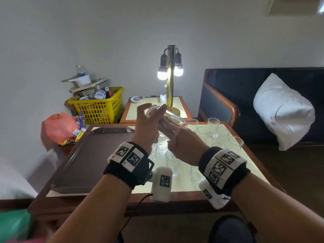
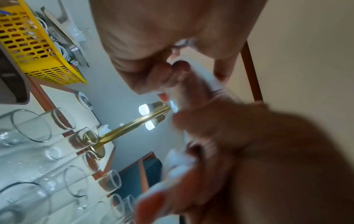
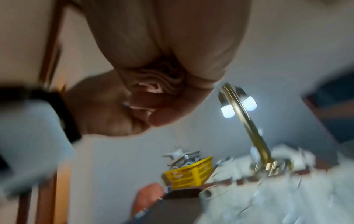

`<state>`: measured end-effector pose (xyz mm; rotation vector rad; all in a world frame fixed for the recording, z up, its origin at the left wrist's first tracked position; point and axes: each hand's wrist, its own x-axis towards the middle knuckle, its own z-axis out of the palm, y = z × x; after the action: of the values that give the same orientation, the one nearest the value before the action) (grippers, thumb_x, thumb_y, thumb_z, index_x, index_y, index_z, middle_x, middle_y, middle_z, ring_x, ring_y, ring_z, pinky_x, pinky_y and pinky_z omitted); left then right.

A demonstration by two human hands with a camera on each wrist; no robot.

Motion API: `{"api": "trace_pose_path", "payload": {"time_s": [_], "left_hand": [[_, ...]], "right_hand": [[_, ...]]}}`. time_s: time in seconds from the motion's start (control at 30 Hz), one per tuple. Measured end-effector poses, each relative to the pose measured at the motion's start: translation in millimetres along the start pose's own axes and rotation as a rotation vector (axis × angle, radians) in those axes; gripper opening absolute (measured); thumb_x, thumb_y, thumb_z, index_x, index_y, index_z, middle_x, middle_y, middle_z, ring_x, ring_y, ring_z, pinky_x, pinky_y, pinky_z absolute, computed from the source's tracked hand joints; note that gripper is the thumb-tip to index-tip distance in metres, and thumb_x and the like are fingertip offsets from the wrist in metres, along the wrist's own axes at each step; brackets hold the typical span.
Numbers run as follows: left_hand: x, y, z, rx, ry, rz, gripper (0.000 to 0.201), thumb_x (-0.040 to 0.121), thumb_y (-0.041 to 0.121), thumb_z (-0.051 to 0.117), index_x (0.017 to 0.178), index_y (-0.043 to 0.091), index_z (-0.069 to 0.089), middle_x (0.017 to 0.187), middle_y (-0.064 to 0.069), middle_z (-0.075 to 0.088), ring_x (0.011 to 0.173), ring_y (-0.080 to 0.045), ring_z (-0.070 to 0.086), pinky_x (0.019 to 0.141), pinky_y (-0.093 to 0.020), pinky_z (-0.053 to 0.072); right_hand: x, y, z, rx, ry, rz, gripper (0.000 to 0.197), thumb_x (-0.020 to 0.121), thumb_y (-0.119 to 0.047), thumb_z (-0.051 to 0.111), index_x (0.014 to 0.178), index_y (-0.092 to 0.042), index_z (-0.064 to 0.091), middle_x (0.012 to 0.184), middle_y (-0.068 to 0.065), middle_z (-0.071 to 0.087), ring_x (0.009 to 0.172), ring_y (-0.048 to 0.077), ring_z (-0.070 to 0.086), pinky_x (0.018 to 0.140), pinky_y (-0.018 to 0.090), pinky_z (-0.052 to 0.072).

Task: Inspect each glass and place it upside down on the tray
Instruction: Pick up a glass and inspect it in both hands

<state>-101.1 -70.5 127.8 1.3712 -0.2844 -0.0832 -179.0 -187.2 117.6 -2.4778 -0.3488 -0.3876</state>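
Head view: the left hand (image 1: 149, 125) is curling its fingers and thumb round the base end of a clear glass (image 1: 164, 118), holding it tilted on its side in the air above the table (image 1: 184, 187), in front of the lamp (image 1: 171, 79). The right hand (image 1: 182, 146) is reaching under the rim end; whether its fingers are closing on the glass cannot be told. The tray (image 1: 91, 160) is lying left of the glass, bare. More glasses (image 1: 213, 125) are standing right of the lamp.

Left wrist view: the left hand (image 2: 162, 45) is wrapping the glass (image 2: 208, 80), its fingertips (image 2: 182, 66) pressing the wall. The right hand (image 2: 249, 136) is blurred.

Right wrist view: the right hand (image 3: 162, 60) is showing curled fingers, too blurred to judge any hold.

The glass is likely light, rigid, smooth, perhaps wet and slippery, and breakable. It is best taken round the mid-wall, not by the thin rim.
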Motion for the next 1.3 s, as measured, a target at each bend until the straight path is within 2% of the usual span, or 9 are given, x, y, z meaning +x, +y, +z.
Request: {"api": "trace_pose_path", "payload": {"time_s": [0.17,0.27,0.4,0.53,0.73,0.87,1.0,1.13,1.3], "left_hand": [[-3,-7,10,-0.066,-0.060,0.010,0.039,0.090,0.033,0.077,0.119,0.030,0.050,0.103,-0.007,0.061,0.083,-0.022,0.064,0.062,-0.037,0.050],[-7,-16,17,-0.232,-0.114,0.036,0.047,0.086,0.032,0.080,0.123,0.028,0.050,0.118,-0.013,0.064,0.095,-0.022,0.071,0.075,-0.041,0.060],[-3,-12,20,-0.069,-0.101,-0.013,0.048,0.091,0.037,0.076,0.127,0.021,0.049,0.102,-0.009,0.061,0.057,-0.011,0.058,0.049,-0.028,0.045],[5,-5,22,0.016,-0.067,-0.018,0.038,0.095,0.036,0.073,0.118,0.024,0.045,0.098,-0.009,0.056,0.071,-0.017,0.057,0.055,-0.027,0.047],[2,-17,13,-0.167,-0.086,0.050,0.051,0.085,0.034,0.078,0.124,0.022,0.047,0.105,-0.006,0.060,0.084,-0.016,0.069,0.064,-0.032,0.056],[14,-15,10,-0.088,-0.113,0.026,0.044,0.092,0.033,0.075,0.125,0.022,0.047,0.099,-0.004,0.059,0.062,-0.010,0.061,0.049,-0.025,0.046],[34,-11,10,0.015,-0.048,0.023,0.038,0.092,0.038,0.075,0.114,0.027,0.046,0.103,-0.013,0.056,0.070,-0.015,0.057,0.054,-0.026,0.042],[35,-13,13,-0.038,-0.074,0.060,0.032,0.095,0.032,0.072,0.112,0.025,0.047,0.103,-0.009,0.057,0.078,-0.019,0.063,0.064,-0.036,0.054],[35,-16,10,-0.081,-0.128,0.105,0.035,0.096,0.029,0.072,0.119,0.024,0.047,0.104,-0.007,0.060,0.073,-0.016,0.066,0.063,-0.034,0.058]], "right_hand": [[2,11,4,0.624,-0.061,0.170,0.067,0.085,0.012,0.060,0.145,-0.017,0.051,0.130,0.006,0.065,0.084,0.049,0.066,0.053,0.028,0.056],[-5,14,-14,1.152,-0.152,0.233,0.055,0.088,0.006,0.062,0.139,-0.016,0.054,0.111,0.029,0.053,0.045,0.021,0.051,0.044,0.027,0.049],[-3,23,-20,0.576,-0.067,0.296,0.031,0.090,0.001,0.059,0.119,-0.007,0.062,0.106,0.032,0.066,0.054,0.020,0.064,0.054,0.031,0.059],[0,25,-13,-0.129,-0.024,0.014,0.053,0.095,-0.001,0.043,0.147,-0.012,0.050,0.158,-0.004,0.039,0.138,0.004,0.045,0.101,0.003,0.037],[9,21,-7,1.043,-0.164,0.177,0.064,0.088,0.007,0.061,0.143,-0.023,0.050,0.124,0.036,0.055,0.045,0.020,0.052,0.047,0.030,0.053],[19,27,-9,0.820,-0.140,0.249,0.055,0.089,0.003,0.060,0.141,-0.013,0.054,0.135,0.026,0.059,0.053,0.022,0.062,0.052,0.036,0.059],[27,29,-1,0.020,-0.007,0.000,0.060,0.091,0.003,0.046,0.149,-0.013,0.048,0.158,-0.014,0.036,0.122,0.007,0.060,0.097,0.027,0.055],[32,22,-7,0.650,-0.049,0.189,0.071,0.088,0.015,0.054,0.150,-0.020,0.045,0.120,0.018,0.067,0.048,0.016,0.060,0.050,0.023,0.053],[32,19,-18,1.067,-0.125,0.274,0.048,0.092,0.013,0.054,0.131,-0.013,0.060,0.117,0.028,0.066,0.040,0.012,0.052,0.057,0.042,0.060]]}}
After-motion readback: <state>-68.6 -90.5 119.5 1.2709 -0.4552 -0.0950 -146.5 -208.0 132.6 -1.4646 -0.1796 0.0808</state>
